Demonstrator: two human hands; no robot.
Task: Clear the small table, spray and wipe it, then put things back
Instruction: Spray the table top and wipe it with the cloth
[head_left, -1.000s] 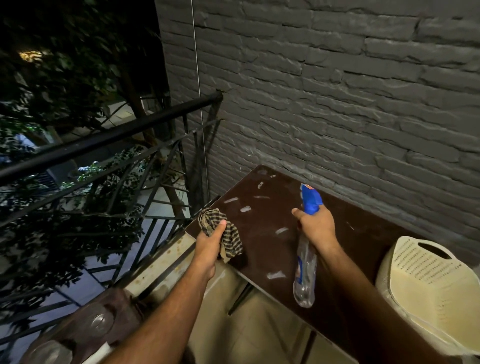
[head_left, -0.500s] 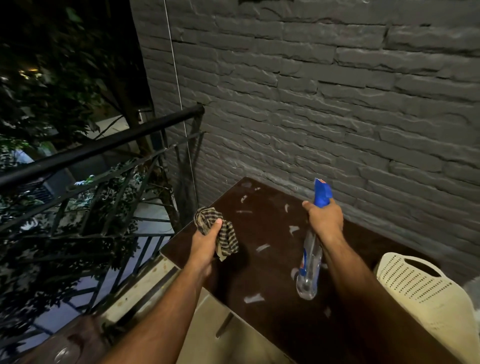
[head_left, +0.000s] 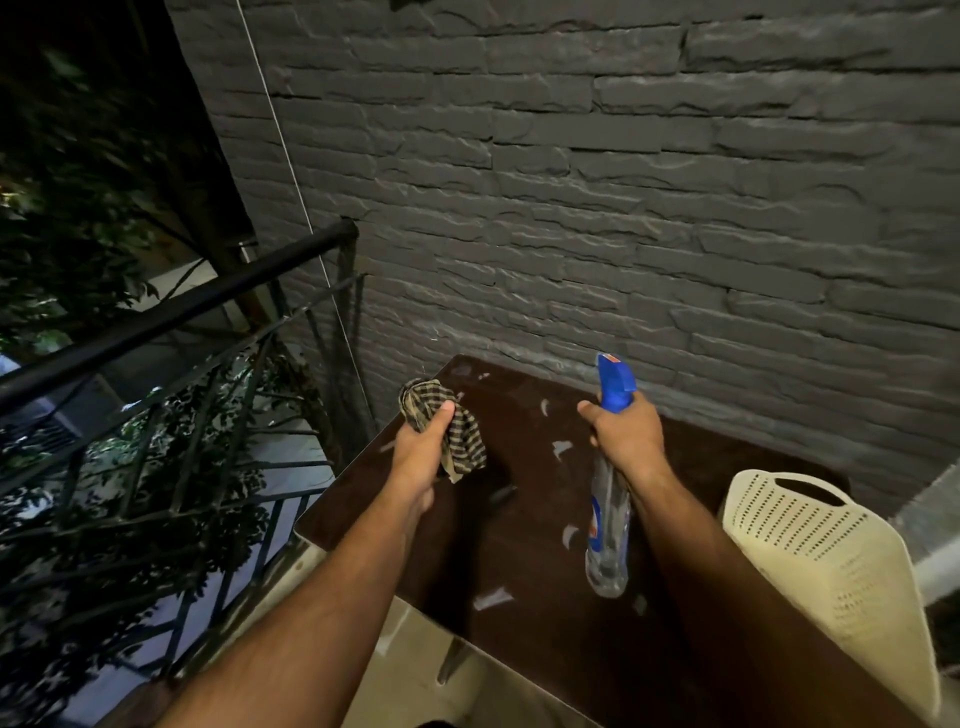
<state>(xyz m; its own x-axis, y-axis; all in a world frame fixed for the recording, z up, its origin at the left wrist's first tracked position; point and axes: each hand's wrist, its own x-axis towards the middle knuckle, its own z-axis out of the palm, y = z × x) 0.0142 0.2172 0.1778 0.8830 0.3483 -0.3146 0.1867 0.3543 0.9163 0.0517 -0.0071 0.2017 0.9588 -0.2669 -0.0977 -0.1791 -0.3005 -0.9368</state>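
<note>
left hand (head_left: 421, 457) grips checked cloth (head_left: 457, 441); right hand (head_left: 628, 441) grips spray bottle (head_left: 607, 530), both above the small table (head_left: 519, 561). tabletop appears cleared and streaked; wiping and returning items judged outstanding. basket (head_left: 821, 561) stands beside.

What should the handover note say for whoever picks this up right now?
Left hand grips the checked cloth, held above the table's left end.
Right hand grips the spray bottle by its neck, blue nozzle toward the wall.
Small table: brown top already bare of objects, pale patches scattered across it.
Cream basket stands at its right end.
Done: clearing. Left: finish spraying, wipe, return the items, which are out of view.
</note>
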